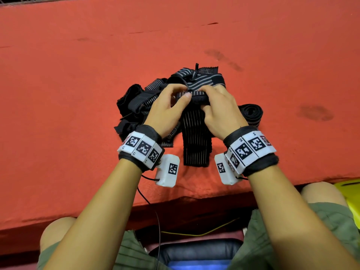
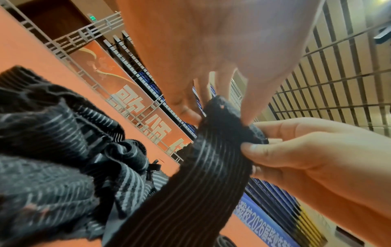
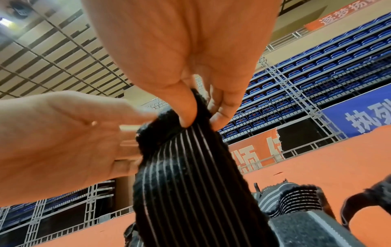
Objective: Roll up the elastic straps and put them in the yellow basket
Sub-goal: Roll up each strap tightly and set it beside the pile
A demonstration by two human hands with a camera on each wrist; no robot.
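Forearms nearest. Left hand and right hand both pinched the strap at its rolled far end, fingers curled on it. Strap's long axis ran from fingers back toward the body, flat on desk; hands equally near. Basket low right.

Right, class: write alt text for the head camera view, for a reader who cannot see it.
Both hands, left hand and right hand, pinch the top end of a black striped elastic strap over a red table. A pile of loose straps lies behind, a rolled strap to the right.
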